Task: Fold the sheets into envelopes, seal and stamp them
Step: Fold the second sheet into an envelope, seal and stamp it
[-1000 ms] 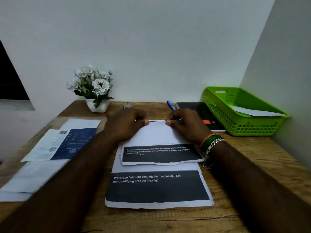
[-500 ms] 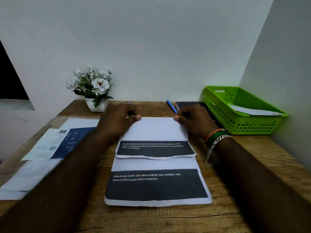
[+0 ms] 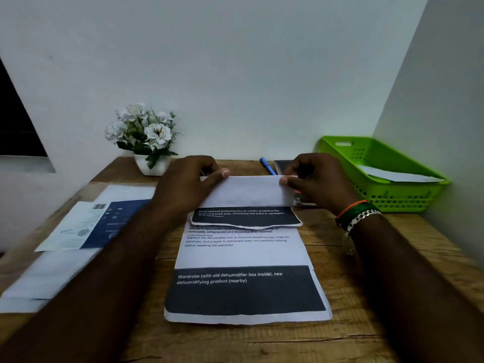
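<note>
A small folded sheet (image 3: 248,197), white with a dark printed band along its near edge, is lifted at its far edge above the desk. My left hand (image 3: 188,182) pinches its far left corner and my right hand (image 3: 314,179) pinches its far right corner. Under it lies a larger printed sheet (image 3: 243,279) with text lines and a wide dark band, flat on the wooden desk (image 3: 353,323).
A green basket (image 3: 379,169) with a white paper inside stands at the right by the wall. A blue pen (image 3: 267,165) and a dark notebook lie behind the sheets. Left are a blue-and-white leaflet (image 3: 99,224), white papers (image 3: 47,281) and a potted white flower (image 3: 146,137).
Both hands have slid apart along the folded edge to the corners and raised the small sheet's far edge. It has moved back, uncovering text lines on the larger sheet.
</note>
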`<move>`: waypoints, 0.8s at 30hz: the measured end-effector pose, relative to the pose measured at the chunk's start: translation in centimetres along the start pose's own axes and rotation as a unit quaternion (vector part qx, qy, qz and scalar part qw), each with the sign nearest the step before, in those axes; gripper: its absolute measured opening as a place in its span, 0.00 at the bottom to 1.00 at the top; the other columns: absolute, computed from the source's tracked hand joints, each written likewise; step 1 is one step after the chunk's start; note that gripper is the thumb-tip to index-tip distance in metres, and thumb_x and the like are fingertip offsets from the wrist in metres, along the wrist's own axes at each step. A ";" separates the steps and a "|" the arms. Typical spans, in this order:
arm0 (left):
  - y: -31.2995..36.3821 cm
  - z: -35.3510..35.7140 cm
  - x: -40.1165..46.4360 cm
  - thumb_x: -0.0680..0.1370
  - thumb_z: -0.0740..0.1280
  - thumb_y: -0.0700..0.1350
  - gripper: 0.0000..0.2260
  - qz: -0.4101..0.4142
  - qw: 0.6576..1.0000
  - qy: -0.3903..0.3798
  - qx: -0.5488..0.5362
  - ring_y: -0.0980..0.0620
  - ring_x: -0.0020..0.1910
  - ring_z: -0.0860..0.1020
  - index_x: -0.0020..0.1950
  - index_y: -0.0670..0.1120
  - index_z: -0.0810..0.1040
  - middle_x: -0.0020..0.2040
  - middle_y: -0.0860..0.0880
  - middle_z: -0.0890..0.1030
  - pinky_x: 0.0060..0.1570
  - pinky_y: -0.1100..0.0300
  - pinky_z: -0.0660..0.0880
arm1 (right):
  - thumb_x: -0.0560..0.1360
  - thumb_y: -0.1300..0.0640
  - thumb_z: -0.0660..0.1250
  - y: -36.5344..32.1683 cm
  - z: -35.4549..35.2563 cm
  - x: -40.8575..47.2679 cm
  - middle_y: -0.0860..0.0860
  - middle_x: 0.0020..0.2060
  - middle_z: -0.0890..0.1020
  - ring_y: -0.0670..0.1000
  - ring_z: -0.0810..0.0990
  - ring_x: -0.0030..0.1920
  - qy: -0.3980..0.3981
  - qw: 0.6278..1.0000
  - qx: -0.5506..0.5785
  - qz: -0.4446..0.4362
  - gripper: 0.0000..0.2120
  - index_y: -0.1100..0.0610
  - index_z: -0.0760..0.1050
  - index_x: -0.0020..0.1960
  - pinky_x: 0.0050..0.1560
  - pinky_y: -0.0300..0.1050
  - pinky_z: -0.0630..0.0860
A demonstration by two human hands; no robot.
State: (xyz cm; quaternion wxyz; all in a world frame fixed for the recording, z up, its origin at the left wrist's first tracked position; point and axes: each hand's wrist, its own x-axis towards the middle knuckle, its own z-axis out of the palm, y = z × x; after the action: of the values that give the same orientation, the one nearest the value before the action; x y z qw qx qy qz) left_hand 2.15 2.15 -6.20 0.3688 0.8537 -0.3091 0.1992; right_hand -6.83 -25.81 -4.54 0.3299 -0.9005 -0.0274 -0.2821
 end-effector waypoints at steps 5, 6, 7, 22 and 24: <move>0.4 0.4 -0.1 0.80 0.59 0.65 0.25 0.021 0.999 -0.030 0.018 0.59 0.31 0.75 0.31 0.50 0.73 0.27 0.54 0.74 0.38 0.53 0.75 | 0.67 0.61 0.78 -1.0 -1.1 -0.5 0.50 0.32 0.84 0.52 0.84 0.35 -0.103 0.994 -0.006 -0.037 0.07 0.53 0.82 0.37 0.38 0.49 0.80; 0.5 0.4 -0.1 0.80 0.59 0.65 0.24 0.017 0.999 -0.041 0.015 0.59 0.30 0.75 0.32 0.50 0.74 0.27 0.54 0.75 0.38 0.52 0.75 | 0.67 0.63 0.77 -1.2 -1.1 -0.6 0.51 0.32 0.84 0.53 0.84 0.34 -0.125 0.991 -0.004 -0.038 0.07 0.54 0.81 0.37 0.37 0.50 0.81; 0.5 0.4 -0.2 0.79 0.62 0.63 0.22 0.007 0.998 -0.056 0.006 0.59 0.30 0.76 0.33 0.50 0.76 0.28 0.55 0.76 0.38 0.52 0.77 | 0.67 0.64 0.77 -1.3 -1.1 -0.7 0.51 0.32 0.84 0.53 0.84 0.34 -0.145 0.988 -0.007 -0.042 0.07 0.55 0.81 0.37 0.38 0.51 0.82; -0.2 2.1 -1.2 0.74 0.74 0.58 0.12 -0.017 0.977 -0.205 0.063 0.61 0.48 0.75 0.56 0.61 0.80 0.49 0.60 0.78 0.47 0.60 0.72 | 0.69 0.41 0.77 -1.5 2.2 -1.5 0.43 0.55 0.84 0.41 0.80 0.55 -0.228 0.968 -0.092 -0.045 0.22 0.47 0.82 0.60 0.53 0.33 0.72; 0.3 2.0 -1.3 0.74 0.74 0.57 0.08 -0.021 0.976 -0.204 0.069 0.58 0.50 0.75 0.46 0.64 0.75 0.51 0.58 0.78 0.50 0.58 0.73 | 0.71 0.39 0.74 -2.2 3.9 -2.1 0.43 0.64 0.80 0.42 0.77 0.64 -0.254 0.961 -0.085 -0.069 0.28 0.47 0.75 0.69 0.63 0.37 0.72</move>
State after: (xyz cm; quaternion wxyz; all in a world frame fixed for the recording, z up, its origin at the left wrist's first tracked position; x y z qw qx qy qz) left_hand 1.24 1.01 -8.08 0.2420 0.9061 -0.3455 0.0341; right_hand -7.20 -21.44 -6.83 0.2138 -0.9632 -0.1483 -0.0671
